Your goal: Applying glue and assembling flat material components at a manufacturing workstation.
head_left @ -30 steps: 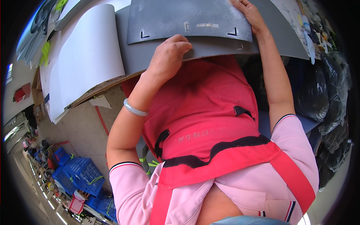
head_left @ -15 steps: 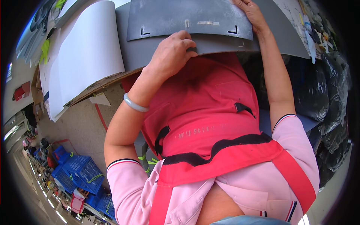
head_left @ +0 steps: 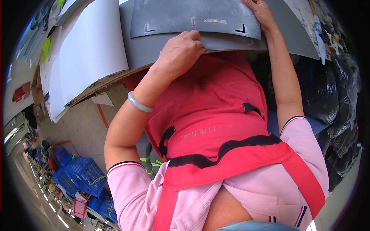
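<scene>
In the head view, the board (head_left: 192,15) lies on your grey table (head_left: 139,50). Your left hand (head_left: 180,52) curls by its near edge; your right hand (head_left: 263,16), loosely bent, touches its right side. I can't tell if either grips. White paper (head_left: 88,46) and blue crates (head_left: 86,175) are left, black bags (head_left: 325,92) right.

- A workshop or small factory floor, by the look of it
- A grey-topped bench (head_left: 139,52) carries a dark panel (head_left: 173,19) with L-shaped slots and large white sheets (head_left: 94,42)
- The person wears a red work apron (head_left: 216,92)
- Blue plastic crates (head_left: 85,172) stand on the concrete-like floor (head_left: 86,131)
- Filled black plastic bags (head_left: 323,94) crowd the right side
</scene>
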{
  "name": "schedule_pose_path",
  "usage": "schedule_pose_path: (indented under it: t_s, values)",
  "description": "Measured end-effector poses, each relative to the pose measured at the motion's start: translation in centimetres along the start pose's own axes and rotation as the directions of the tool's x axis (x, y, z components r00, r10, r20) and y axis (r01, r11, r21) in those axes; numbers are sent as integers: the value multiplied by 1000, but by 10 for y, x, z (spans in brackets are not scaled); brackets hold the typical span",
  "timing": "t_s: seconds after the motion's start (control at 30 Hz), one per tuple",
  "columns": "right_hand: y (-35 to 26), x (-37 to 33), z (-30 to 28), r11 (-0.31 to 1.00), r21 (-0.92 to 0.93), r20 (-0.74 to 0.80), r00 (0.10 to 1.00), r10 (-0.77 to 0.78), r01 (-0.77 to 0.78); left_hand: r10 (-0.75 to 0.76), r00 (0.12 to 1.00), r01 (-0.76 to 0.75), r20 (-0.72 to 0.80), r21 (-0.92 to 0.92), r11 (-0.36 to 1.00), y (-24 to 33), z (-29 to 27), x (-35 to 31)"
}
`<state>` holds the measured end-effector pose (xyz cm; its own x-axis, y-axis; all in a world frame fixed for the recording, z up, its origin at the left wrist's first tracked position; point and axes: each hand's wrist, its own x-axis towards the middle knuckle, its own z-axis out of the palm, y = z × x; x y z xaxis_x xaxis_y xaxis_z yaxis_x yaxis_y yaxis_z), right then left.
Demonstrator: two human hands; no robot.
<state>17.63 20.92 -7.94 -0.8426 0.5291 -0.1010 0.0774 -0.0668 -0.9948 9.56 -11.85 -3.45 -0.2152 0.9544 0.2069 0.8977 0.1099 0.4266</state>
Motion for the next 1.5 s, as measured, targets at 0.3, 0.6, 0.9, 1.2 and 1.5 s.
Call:
schedule_pose_path:
  t_s: [0.3, 0.6, 0.9, 1.2, 1.5]
  values:
    - [14, 7, -10, 999, -17, -9, 999, -51, 51, 59, 998, -63, 26, 175, 983, 4, 7, -1]
    - [1, -2, 0, 998, -12, -37, 997, -65, 65, 73, 997, -73, 4, 158, 985, 8, 7, -1]
    - [12, 6, -18, 854, 494, 252, 913, -322, 165, 110, 985, -96, -136, 108, 989, 16, 16, 7]
    - [-43, -40, -31, 866, 439, -223, 963, -152, 238, 363, 828, -246, -427, 304, 920, 91, 108, 148]
    - [-17, -83, -28, 912, 347, -198, 968, -157, 219, -50, 792, -250, -609, -397, 883, 56, 3, 95]
